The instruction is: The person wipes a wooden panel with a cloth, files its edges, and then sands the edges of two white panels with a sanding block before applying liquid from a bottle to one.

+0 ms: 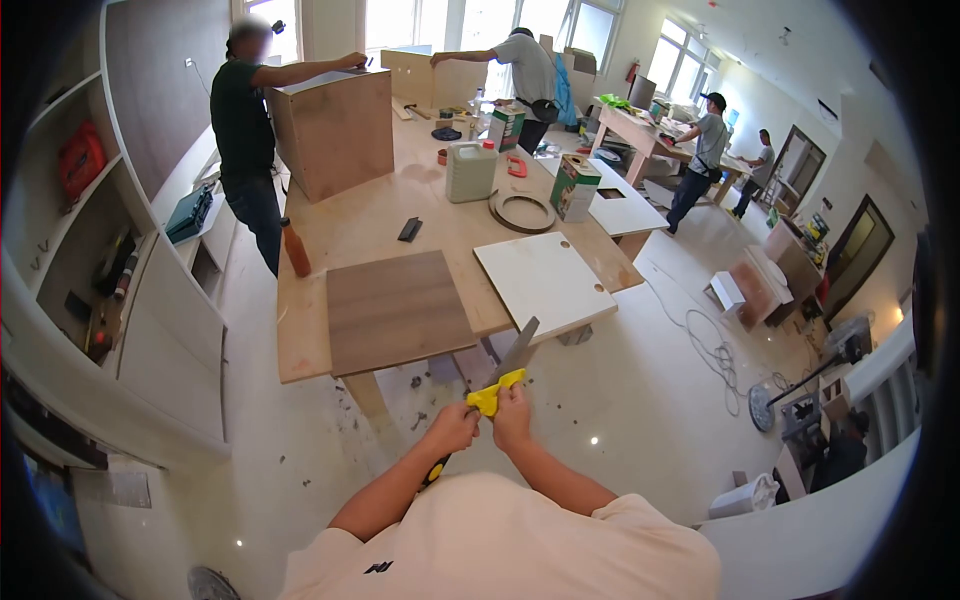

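My left hand (455,428) is closed around a long tool that looks like a file. Its grey metal blade (519,346) points up and away, and its black-and-yellow handle (436,470) shows below this hand. A crumpled yellow cloth (497,393) is bunched around the blade's lower part. My right hand (512,416) pinches that cloth against the blade. Just beyond lie a brown wood-grain panel (398,310) and a white panel (543,280) with round holes, both overhanging the workbench edge.
On the workbench (350,215) stand a jerry can (470,172), a green tin (575,188), an edging roll (522,211) and an orange bottle (295,248). One person holds a wooden cabinet (333,130); others work behind. Cables (715,350) lie on the floor at right.
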The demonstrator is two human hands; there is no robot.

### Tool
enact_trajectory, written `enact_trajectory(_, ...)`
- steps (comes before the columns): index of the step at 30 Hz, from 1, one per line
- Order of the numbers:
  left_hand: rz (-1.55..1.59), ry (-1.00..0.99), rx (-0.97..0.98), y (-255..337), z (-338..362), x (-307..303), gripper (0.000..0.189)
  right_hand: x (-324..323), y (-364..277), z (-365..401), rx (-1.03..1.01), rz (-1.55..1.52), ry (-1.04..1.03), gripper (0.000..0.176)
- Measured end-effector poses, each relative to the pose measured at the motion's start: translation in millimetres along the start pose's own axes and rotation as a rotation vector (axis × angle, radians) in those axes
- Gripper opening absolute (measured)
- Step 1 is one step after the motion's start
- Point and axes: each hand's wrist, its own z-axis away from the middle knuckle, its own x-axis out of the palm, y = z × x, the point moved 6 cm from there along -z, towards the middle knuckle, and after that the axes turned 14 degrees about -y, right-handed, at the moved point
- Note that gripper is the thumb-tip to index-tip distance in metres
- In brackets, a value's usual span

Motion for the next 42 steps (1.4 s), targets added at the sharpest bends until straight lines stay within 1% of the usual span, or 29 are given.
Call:
enact_trajectory(2,0.030,-0.006,0.009,4,6,-3,0.026,28,-10,16,0.027,-0.106,-0.076,0.031)
enact_trajectory(3,0.037,-0.012,0.016,9,11,-5,0.027,37,-17,18,0.031,0.004,-0.147,0.031)
enact_trajectory(6,0.011,-0.034,0.017,6,14,-8,0.027,53,-28,23,-0.054,0.339,-0.056,0.031)
enact_trajectory(9,-0.005,-0.074,0.022,16,23,-8,0.026,36,-2,10,-0.063,0.360,0.094,0.039)
enact_trajectory(12,-0.018,-0.129,0.052,27,34,-8,0.025,25,-3,3,-0.136,0.164,0.181,0.037)
enact_trajectory(13,-0.025,-0.148,0.064,28,36,-8,0.025,28,-17,3,-0.131,0.063,0.215,0.036)
enact_trajectory(15,-0.143,-0.174,0.087,26,39,-5,0.024,27,-45,3,-0.119,-0.143,0.282,0.035)
enact_trajectory(16,-0.203,-0.187,0.097,24,41,-3,0.024,19,-50,-1,-0.121,-0.173,0.323,0.034)
enact_trajectory(18,-0.217,-0.224,0.105,23,51,-3,0.025,-2,-57,-8,-0.128,-0.236,0.410,0.033)
enact_trajectory(21,-0.200,-0.295,0.109,12,65,-6,0.025,-33,-70,-16,-0.164,-0.232,0.379,0.039)
enact_trajectory(23,-0.176,-0.339,0.103,-1,76,-13,0.025,-72,-75,-27,-0.218,-0.221,0.383,0.037)
enact_trajectory(24,-0.164,-0.356,0.097,-8,82,-17,0.025,-79,-82,-28,-0.247,-0.217,0.387,0.036)
enact_trajectory(25,-0.152,-0.372,0.089,-11,86,-20,0.025,-82,-83,-28,-0.224,-0.179,0.386,0.035)
enact_trajectory(27,-0.098,-0.325,0.021,-15,90,-26,0.026,-85,-84,-24,-0.173,-0.101,0.383,0.033)
enact_trajectory(28,-0.068,-0.301,-0.014,-15,93,-27,0.026,-76,-75,-21,-0.119,-0.084,0.281,0.036)
enact_trajectory(30,0.077,-0.275,0.030,-1,90,-28,0.028,-42,-43,-9,-0.008,-0.049,0.076,0.042)
enact_trajectory(32,0.193,-0.262,0.067,10,80,-28,0.029,27,-39,15,0.091,-0.409,-0.187,0.051)
enact_trajectory(34,0.283,-0.261,0.091,11,65,-25,0.029,85,-53,38,0.130,-0.793,-0.355,0.056)
enact_trajectory(37,0.240,-0.225,0.027,17,55,-23,0.033,101,-67,43,0.114,-0.848,-0.532,0.055)
enact_trajectory(40,0.038,-0.203,-0.053,36,56,-15,0.035,75,-49,28,0.146,-0.969,-0.414,0.047)
enact_trajectory(42,0.020,-0.204,-0.042,30,46,-8,0.033,55,-40,25,0.223,-0.933,-0.226,0.042)
